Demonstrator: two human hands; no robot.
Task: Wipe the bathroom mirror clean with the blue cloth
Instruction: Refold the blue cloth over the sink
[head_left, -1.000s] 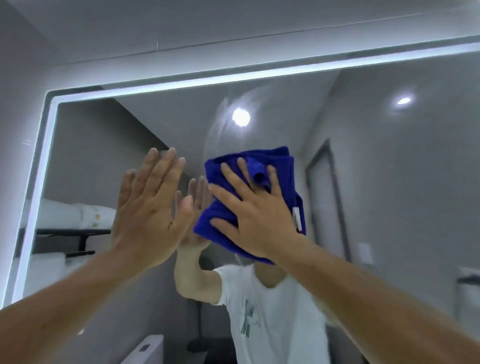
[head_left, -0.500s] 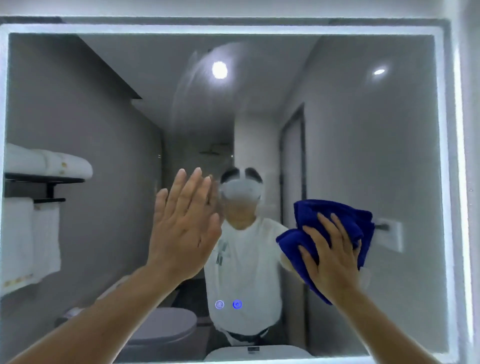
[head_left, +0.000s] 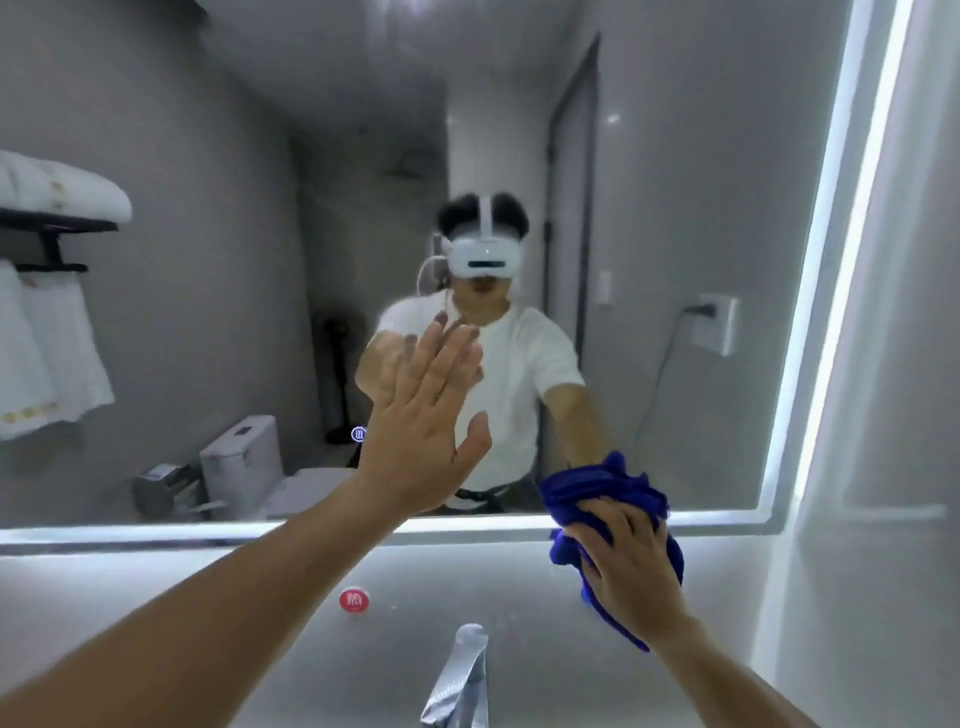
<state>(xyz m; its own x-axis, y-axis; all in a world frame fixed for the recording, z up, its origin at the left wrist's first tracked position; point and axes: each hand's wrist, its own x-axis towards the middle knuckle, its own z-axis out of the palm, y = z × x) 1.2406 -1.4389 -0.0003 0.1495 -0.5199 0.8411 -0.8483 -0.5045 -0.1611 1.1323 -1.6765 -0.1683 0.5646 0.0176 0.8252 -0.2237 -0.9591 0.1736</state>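
The lit-edged bathroom mirror (head_left: 208, 312) fills the wall ahead. My left hand (head_left: 423, 426) lies flat on the glass near its lower middle, fingers straight and together. My right hand (head_left: 631, 564) presses the bunched blue cloth (head_left: 602, 488) against the mirror's bottom lit edge at the lower right, fingers spread over the cloth. Part of the cloth hangs below the mirror onto the wall. The glass reflects a person in a white shirt and headset.
A chrome faucet (head_left: 462, 680) stands below at the bottom centre. A red round sticker (head_left: 354, 600) sits on the wall under the mirror. The right wall (head_left: 893, 415) stands close beside the mirror's right edge. Towels on a rack and a toilet appear only as reflections.
My right hand has swept the cloth from the mirror's upper middle down and right to its bottom edge. The view has tilted downward. My left hand stays flat on the glass.
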